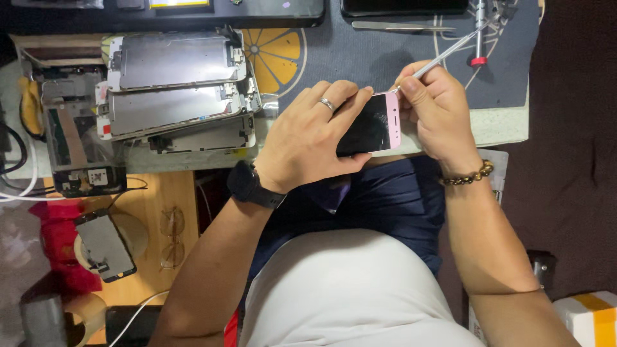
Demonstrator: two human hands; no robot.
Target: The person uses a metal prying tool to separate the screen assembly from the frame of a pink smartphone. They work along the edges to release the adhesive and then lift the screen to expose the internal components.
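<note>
A smartphone (376, 125) with a black screen and pink-white bezel lies sideways at the mat's near edge. My left hand (312, 135), with a ring and a black wristwatch, clasps it from the left, fingers over the screen. At the phone's top right corner, my right hand (437, 106), with a bead bracelet, holds a thin silver tool (443, 56) that slants up to the right, its tip at that corner.
A stack of phone screen assemblies (177, 93) sits at left. A grey mat (360, 54) carries tweezers (398, 26) and a red-tipped screwdriver (479, 35). Another screen part (106, 247) and eyeglasses (171, 236) lie lower left.
</note>
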